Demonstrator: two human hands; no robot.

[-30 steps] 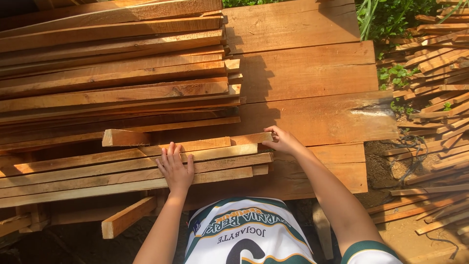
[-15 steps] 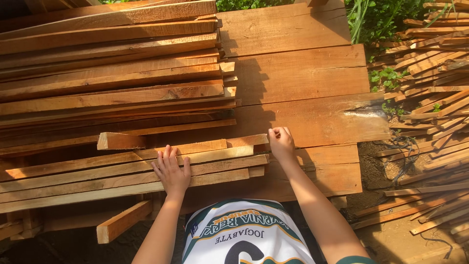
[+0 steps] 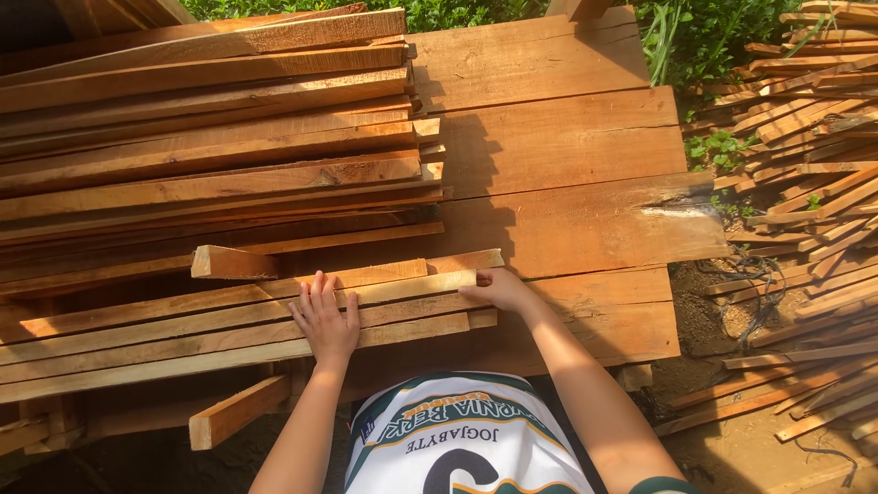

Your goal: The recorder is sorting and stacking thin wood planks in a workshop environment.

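Person, head-camera view: wore a white sports jersey (image 3: 457, 439) with dark green and yellow curved trim and printed lettering across the chest; short sleeve edged in green. Forearms and both hands bare, without gloves.

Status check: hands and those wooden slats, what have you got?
Left hand flat on the slat row, open. Right hand at the slat ends, touching, no closed grip seen. Short offcut lies just behind the row.

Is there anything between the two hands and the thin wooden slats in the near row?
Nothing visible. The left hand lies flat on the slats, and the right hand touches their right ends, over the wide planks.
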